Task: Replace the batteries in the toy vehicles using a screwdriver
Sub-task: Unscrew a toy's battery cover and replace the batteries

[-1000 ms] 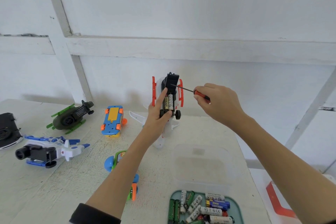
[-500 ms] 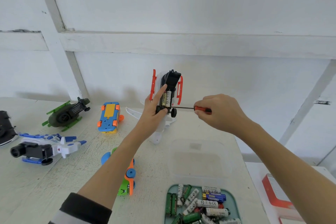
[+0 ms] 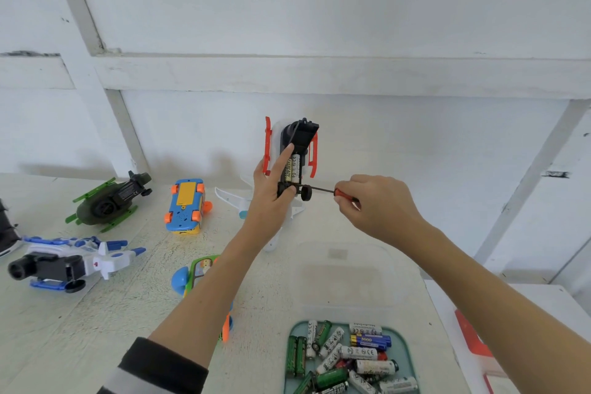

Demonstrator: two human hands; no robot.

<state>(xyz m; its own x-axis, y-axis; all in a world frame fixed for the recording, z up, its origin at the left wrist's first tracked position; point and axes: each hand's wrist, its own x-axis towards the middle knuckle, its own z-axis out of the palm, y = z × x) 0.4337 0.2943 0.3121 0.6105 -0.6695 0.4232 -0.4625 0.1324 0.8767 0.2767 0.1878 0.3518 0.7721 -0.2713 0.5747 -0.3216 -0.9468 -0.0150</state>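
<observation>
Item: my right hand (image 3: pixel 380 206) pinches red-handled screwdriver (image 3: pixel 332 191), tip at battery bay's lower end. Left hand (image 3: pixel 271 193) grips upended toy plane (image 3: pixel 295 163) above table (image 3: pixel 96 313), batteries exposed. I'd lever gently, thumb bracing.

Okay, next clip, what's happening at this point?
A person is working on a white and orange toy plane, held upright off the table by the left hand. Its battery bay is open, with batteries showing inside. The right hand pinches a small red-handled screwdriver, tip pointed at the bay's lower end. Other toy vehicles lie on the table, and a tray of loose batteries sits near the person.
</observation>
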